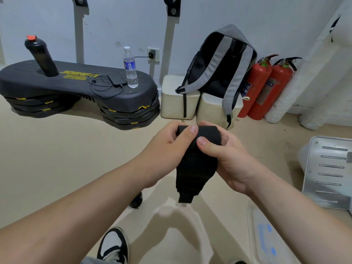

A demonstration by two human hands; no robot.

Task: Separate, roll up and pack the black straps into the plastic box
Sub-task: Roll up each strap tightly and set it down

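Where left hand meets right hand (both pinching), strap hangs.

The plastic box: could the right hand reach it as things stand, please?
Probably yes: the plastic box lies beside the right forearm, nothing between, though the right hand and left hand both grip the black strap.

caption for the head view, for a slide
Left hand and right hand grip a partly rolled black strap.
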